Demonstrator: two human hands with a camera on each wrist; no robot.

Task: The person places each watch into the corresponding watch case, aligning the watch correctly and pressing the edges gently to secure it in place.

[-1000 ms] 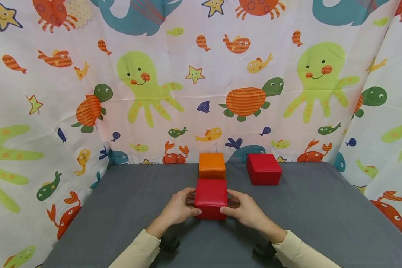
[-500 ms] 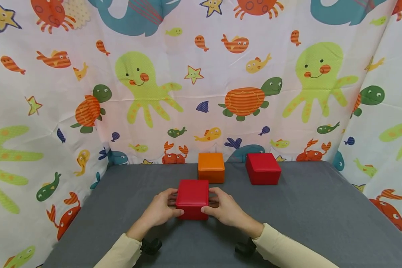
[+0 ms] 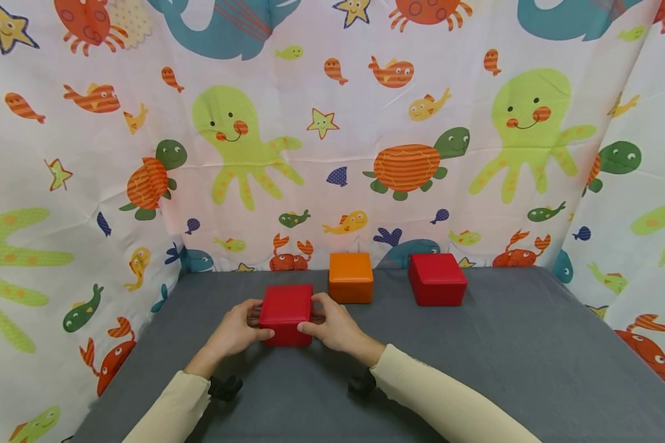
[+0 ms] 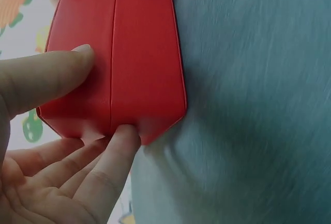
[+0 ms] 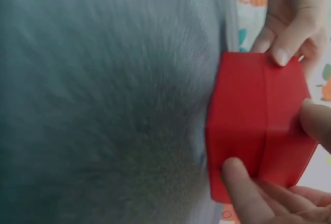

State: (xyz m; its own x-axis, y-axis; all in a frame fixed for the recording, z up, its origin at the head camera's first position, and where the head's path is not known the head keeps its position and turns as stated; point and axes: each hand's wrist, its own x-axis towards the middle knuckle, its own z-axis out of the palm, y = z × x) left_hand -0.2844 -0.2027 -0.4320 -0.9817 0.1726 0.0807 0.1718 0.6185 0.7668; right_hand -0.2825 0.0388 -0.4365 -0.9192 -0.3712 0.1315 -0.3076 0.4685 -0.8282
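A red cube (image 3: 285, 312) is held between both hands over the grey table (image 3: 510, 363), left of centre. My left hand (image 3: 238, 329) grips its left side, thumb on the near face, and my right hand (image 3: 332, 326) grips its right side. In the left wrist view the red cube (image 4: 116, 58) shows with my thumb and fingers (image 4: 111, 151) pressed on it. In the right wrist view the red cube (image 5: 258, 125) is pinched by fingers (image 5: 243, 188) from both sides. An orange cube (image 3: 351, 278) stands just behind and to the right.
A second red cube (image 3: 436, 279) stands at the back, right of the orange one. A sea-animal patterned cloth (image 3: 332, 135) walls the table at the back and on both sides. Grey table surface stretches to the right and front.
Both hands have carried the red cube leftward and slightly farther back, from in front of the orange cube to its left side.
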